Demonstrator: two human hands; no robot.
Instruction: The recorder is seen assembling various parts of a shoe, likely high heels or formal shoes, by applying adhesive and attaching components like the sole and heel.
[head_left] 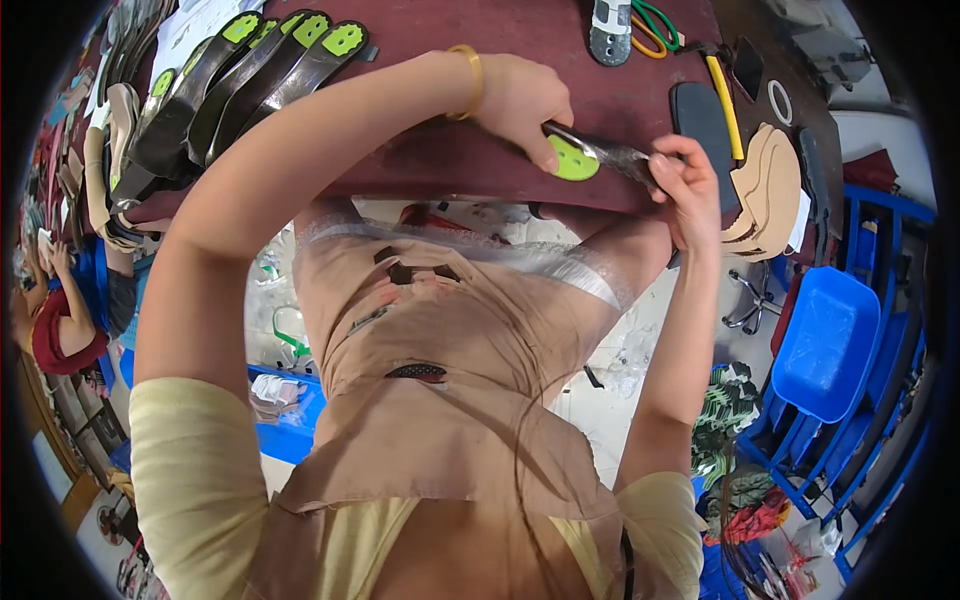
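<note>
Above the near edge of the dark red table, my two hands hold a black, glossy shoe upper with a lime-green, holed end. My left hand reaches over from the left, fingers closed on the green end, thumb along its side. On the other side my right hand pinches the dark, narrow end between thumb and fingers, the other fingers curled. That dark end is a little blurred. Several similar black shoe uppers with green ends lie side by side on the table's left.
To the right on the table lie a dark flat pad, a yellow-handled hammer, tan insole shapes and a phone. A grey sole sits at the far side. A blue basin rests on a blue rack.
</note>
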